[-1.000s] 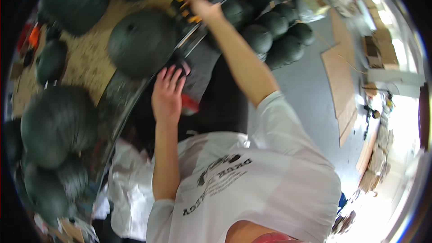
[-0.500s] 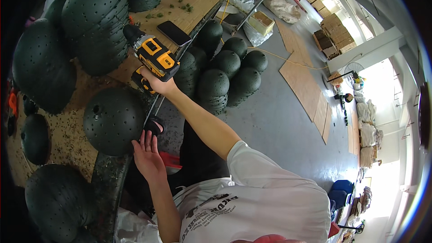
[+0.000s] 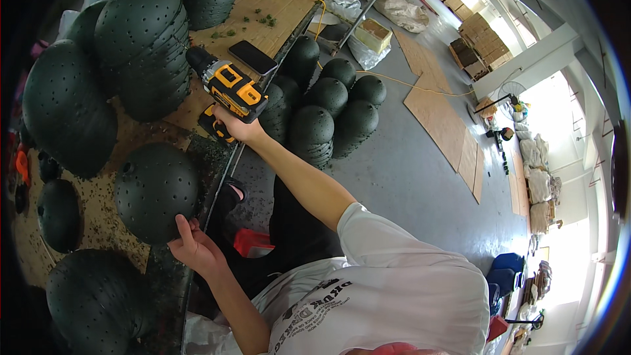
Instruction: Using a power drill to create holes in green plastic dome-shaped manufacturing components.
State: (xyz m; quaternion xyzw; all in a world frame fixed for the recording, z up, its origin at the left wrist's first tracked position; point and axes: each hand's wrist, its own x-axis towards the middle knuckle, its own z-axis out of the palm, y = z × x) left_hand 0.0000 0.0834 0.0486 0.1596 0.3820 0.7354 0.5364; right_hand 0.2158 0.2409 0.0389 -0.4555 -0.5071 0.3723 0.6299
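Observation:
In my right hand [image 3: 238,126] is a yellow-and-black cordless drill [image 3: 238,90], gripped by the handle. Its black chuck points up-left, close to a tall stack of dark green perforated half-sphere shells [image 3: 141,46]. One such shell [image 3: 154,187], dome side up, sits at the table's near edge, with a larger hole at its upper left. My left hand [image 3: 196,250] is at this shell's lower right rim, fingers bent, one fingertip over its surface. Part of the left grip is hidden. A smaller dark shell [image 3: 59,215] lies to the left, and another stack [image 3: 98,299] stands below it.
Dark crumbs cover the wooden tabletop [image 3: 98,223]. Beyond the drill lies a black phone [image 3: 253,57]. More stacked shells [image 3: 327,95] stand on the grey floor to the right of the table. A yellow cable [image 3: 420,87] runs across the floor. A red object [image 3: 252,243] is by my legs.
My left hand has gone from flat and palm up to bent fingers at the shell's rim. The shell sits slightly lower in view. The drill stays in my right hand.

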